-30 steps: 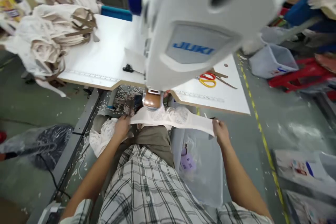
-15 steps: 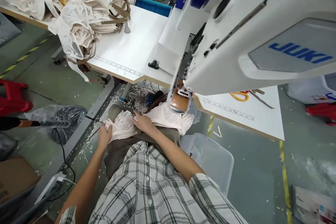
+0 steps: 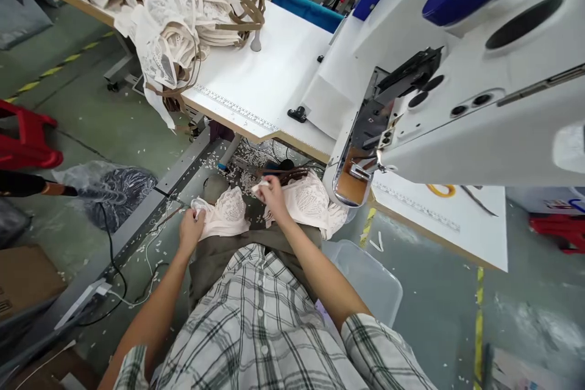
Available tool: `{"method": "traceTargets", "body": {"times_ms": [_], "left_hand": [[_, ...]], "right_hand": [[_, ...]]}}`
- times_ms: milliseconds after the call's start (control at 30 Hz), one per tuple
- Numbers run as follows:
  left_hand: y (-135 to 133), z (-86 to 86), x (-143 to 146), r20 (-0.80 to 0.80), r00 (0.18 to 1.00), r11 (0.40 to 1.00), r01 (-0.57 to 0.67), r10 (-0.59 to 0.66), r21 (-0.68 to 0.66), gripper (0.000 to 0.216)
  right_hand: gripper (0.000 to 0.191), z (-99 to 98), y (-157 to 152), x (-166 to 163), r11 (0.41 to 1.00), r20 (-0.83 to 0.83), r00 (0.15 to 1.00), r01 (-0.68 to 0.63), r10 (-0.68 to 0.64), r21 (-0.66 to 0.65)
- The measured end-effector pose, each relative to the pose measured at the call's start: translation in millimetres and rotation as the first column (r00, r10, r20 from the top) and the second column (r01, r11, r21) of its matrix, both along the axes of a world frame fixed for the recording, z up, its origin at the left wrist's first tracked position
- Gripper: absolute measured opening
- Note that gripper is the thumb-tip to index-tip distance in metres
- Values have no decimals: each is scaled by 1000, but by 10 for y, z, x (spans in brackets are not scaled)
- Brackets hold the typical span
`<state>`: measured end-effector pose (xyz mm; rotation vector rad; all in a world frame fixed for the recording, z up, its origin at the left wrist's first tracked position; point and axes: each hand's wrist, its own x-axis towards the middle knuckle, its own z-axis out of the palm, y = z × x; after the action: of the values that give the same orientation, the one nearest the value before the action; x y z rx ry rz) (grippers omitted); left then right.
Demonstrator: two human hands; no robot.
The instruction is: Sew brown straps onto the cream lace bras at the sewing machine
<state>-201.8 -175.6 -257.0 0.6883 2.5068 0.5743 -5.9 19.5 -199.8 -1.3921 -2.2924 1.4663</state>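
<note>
A pale pink lace bra (image 3: 227, 210) lies over the dark trousers on my lap, below the table edge. My left hand (image 3: 191, 233) is closed on the outer end of its left cup. My right hand (image 3: 274, 200) is raised between the left cup and more pale lace (image 3: 307, 200) lying to the right. Its fingers pinch a small whitish piece (image 3: 259, 187); whether that joins the bra I cannot tell. The white sewing machine's rounded arm end (image 3: 351, 186) stands to the right of the lace, with its needle area just above.
A heap of pale lace bras with brown straps (image 3: 196, 18) lies on the white table (image 3: 274, 73). Orange-handled scissors (image 3: 441, 190) rest on the right part. A translucent plastic bin (image 3: 365, 280) stands to my right. White scraps litter the floor, and a plastic-wrapped bundle (image 3: 114, 189) lies at left.
My right hand has left the inner edge of the left cup and moved up and right, with a whitish piece in its fingers. My left hand still grips the bra's end. The camera view has shifted.
</note>
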Motion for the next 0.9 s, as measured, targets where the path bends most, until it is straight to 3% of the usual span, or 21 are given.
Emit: {"method": "traceTargets", "body": {"times_ms": [100, 133, 200, 267, 333, 433, 500, 567, 633, 700, 800, 833, 900], "left_hand": [[33, 370, 161, -23, 996, 994, 83, -81, 70, 28], [39, 535, 269, -33, 992, 987, 121, -118, 107, 30], [37, 894, 534, -25, 973, 953, 231, -230, 196, 31], [26, 1234, 789, 18, 930, 894, 346, -366, 284, 31], [24, 1496, 951, 66, 883, 835, 412, -465, 365, 31], [98, 1723, 1020, 113, 899, 767, 290, -424, 573, 24], [228, 1839, 1071, 292, 815, 717, 201, -501, 667, 34], [407, 2011, 1222, 524, 528, 702, 214, -668, 679, 40], [590, 2264, 1471, 629, 240, 673, 263, -740, 691, 40], [745, 2544, 1748, 575, 186, 603, 305, -797, 737, 37], [932, 2784, 2080, 406, 110, 409, 446, -907, 796, 35], [993, 2773, 2163, 375, 84, 364, 507, -923, 781, 35], [1113, 2608, 2306, 367, 102, 344, 639, -924, 688, 36]], "right_hand": [[57, 204, 13, 69, 997, -80, 995, 57, -53, 50], [59, 283, -32, 80, 998, -119, 993, -10, 18, 67], [52, 457, -168, 106, 959, -190, 940, -276, 284, 72], [43, 660, -302, 178, 835, -267, 802, -550, 535, 21], [41, 896, -380, 329, 762, -361, 719, -646, 593, -35], [31, 1320, -402, 695, 822, -462, 725, -569, 511, 17], [24, 1655, -406, 1007, 863, -463, 744, -496, 482, 101], [18, 2022, -421, 1367, 884, -425, 778, -443, 462, 149], [20, 2382, -442, 1774, 899, -426, 797, -426, 427, 103], [34, 2663, -457, 2207, 895, -526, 761, -446, 381, 3], [58, 2753, -465, 2757, 904, -600, 746, -419, 290, -83], [58, 2669, -463, 2874, 926, -576, 788, -353, 215, -137], [43, 2346, -455, 2968, 932, -519, 855, -168, -24, -320]]}}
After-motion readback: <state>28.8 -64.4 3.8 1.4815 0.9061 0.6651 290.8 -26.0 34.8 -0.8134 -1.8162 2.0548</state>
